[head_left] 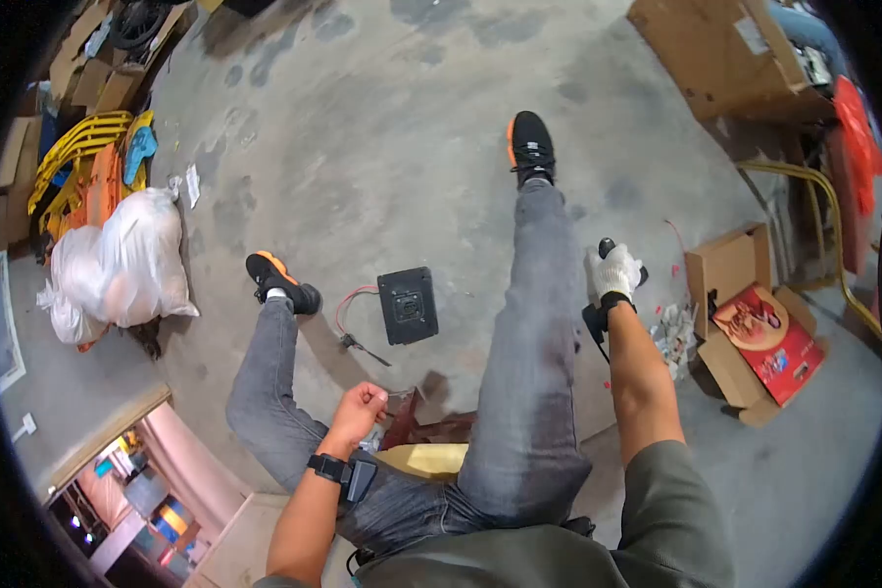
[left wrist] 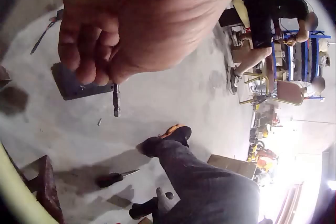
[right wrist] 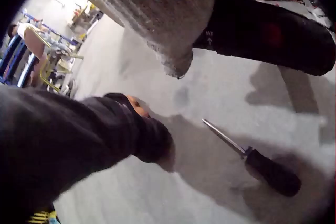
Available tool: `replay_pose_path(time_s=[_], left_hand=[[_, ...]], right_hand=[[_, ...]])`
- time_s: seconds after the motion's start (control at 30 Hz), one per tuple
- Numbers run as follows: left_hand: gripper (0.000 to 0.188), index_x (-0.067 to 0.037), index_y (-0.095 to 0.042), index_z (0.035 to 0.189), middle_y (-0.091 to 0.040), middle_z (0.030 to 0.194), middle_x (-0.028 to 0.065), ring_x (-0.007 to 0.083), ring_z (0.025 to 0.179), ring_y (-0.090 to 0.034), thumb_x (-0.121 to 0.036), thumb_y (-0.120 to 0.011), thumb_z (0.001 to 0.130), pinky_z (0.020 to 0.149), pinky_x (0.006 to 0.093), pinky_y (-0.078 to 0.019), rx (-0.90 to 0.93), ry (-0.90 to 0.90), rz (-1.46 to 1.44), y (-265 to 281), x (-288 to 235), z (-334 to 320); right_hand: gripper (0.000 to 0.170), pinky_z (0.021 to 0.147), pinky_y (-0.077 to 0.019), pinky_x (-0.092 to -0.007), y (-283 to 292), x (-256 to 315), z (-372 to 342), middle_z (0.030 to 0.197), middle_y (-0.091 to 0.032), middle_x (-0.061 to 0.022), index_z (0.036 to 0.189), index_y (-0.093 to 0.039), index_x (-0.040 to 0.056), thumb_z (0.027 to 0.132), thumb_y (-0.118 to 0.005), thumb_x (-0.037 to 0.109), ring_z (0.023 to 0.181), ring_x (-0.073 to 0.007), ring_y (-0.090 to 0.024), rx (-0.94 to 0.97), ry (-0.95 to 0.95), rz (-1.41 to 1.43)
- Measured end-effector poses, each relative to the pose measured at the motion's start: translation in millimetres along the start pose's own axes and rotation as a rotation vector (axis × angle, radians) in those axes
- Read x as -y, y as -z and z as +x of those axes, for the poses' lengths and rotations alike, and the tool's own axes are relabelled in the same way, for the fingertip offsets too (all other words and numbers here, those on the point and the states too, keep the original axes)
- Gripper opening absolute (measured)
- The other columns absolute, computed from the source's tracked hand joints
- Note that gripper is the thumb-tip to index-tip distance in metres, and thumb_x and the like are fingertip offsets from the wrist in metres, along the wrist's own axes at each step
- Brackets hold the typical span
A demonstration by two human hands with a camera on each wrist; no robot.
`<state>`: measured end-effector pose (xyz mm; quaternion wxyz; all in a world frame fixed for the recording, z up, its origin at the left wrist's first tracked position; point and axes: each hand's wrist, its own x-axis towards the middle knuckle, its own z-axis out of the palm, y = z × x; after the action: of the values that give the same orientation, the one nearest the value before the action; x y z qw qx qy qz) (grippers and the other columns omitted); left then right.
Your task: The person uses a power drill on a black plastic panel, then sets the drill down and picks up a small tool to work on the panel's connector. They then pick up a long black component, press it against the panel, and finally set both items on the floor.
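Note:
My bare left hand (head_left: 363, 410) is raised in front of my left thigh, fingers curled. Between thumb and fingertips it pinches a slim metal screwdriver bit (left wrist: 116, 100), which points down in the left wrist view. My right hand (head_left: 614, 270), in a white knit glove, grips a black cordless drill (right wrist: 273, 35) out beside my right leg; the palm hides part of its body. On the floor near that leg lies a screwdriver (right wrist: 273, 174) with a dark handle. A flat black square unit (head_left: 408, 306) with a red wire lies between my feet.
White sacks (head_left: 147, 257) stand at the left. On the right are an opened carton (head_left: 730, 260) with a red printed panel, plastic scraps (head_left: 674, 338) and a yellow metal frame (head_left: 833, 220). Another person (left wrist: 278, 14) works at the back in the left wrist view.

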<state>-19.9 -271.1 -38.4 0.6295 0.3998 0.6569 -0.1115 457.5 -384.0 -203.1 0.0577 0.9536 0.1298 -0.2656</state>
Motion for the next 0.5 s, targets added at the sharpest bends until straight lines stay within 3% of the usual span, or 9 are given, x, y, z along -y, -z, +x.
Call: replay_pose_path(time_s=[0.1,0.17,0.2,0.37,0.47,0.5], left_hand=[[0.011,-0.004,-0.059,0.096,-0.062,0.079,0.0017,0.0115,0.069,-0.058,-0.013,-0.062,0.101,0.065,0.0284,-0.05,-0.01,0.064,0.002,-3,-1,0],[0.01,-0.003,-0.059,0.097,-0.061,0.077,0.0003,0.0096,0.067,-0.056,-0.012,-0.061,0.1,0.063,0.0267,-0.0482,0.027,0.004,0.026,-8,-7,0],[0.011,-0.004,-0.058,0.098,-0.061,0.081,0.0005,0.0101,0.072,-0.057,-0.013,-0.061,0.101,0.068,0.0271,-0.0493,0.037,0.047,0.077,-10,-14,-2],[0.012,-0.004,-0.059,0.098,-0.061,0.082,0.0003,0.0097,0.072,-0.057,-0.014,-0.06,0.102,0.068,0.0276,-0.0491,0.074,0.02,0.061,-23,-26,1],[0.012,-0.003,-0.059,0.098,-0.061,0.082,0.0,0.0094,0.072,-0.057,-0.015,-0.059,0.102,0.068,0.0275,-0.0491,0.111,-0.061,0.114,-28,-24,-4],[0.014,-0.003,-0.06,0.097,-0.061,0.08,0.0,0.0094,0.071,-0.057,-0.016,-0.06,0.102,0.067,0.0275,-0.0489,0.117,-0.092,0.089,-28,-25,-3]], right_hand=[[0.057,0.097,-0.0511,-0.0465,-35,18,25,0.111,-0.071,-0.0177,0.117,-0.063,0.004,0.085,-0.072,0.05,0.114,-0.0392,-0.062,0.045,0.038,-0.059],[0.051,0.093,-0.0536,-0.0481,-75,13,59,0.112,-0.071,-0.0169,0.115,-0.064,0.0049,0.085,-0.072,0.046,0.113,-0.0402,-0.063,0.034,0.038,-0.036],[0.049,0.093,-0.0535,-0.0481,-83,14,71,0.114,-0.071,-0.0178,0.114,-0.065,0.0047,0.086,-0.071,0.044,0.112,-0.0404,-0.064,0.067,0.061,-0.029],[0.043,0.094,-0.0521,-0.0472,-72,16,83,0.115,-0.071,-0.0224,0.11,-0.068,0.0044,0.089,-0.066,0.041,0.106,-0.0402,-0.068,0.138,0.098,0.057],[0.043,0.094,-0.0511,-0.0434,-54,-14,80,0.112,-0.071,-0.0239,0.113,-0.068,0.0021,0.091,-0.064,0.038,0.11,-0.0395,-0.067,-0.032,0.316,0.308],[0.04,0.087,-0.053,-0.0409,-36,-21,82,0.107,-0.073,-0.0211,0.114,-0.069,0.0018,0.092,-0.063,0.035,0.1,-0.0352,-0.069,-0.104,0.339,0.379]])
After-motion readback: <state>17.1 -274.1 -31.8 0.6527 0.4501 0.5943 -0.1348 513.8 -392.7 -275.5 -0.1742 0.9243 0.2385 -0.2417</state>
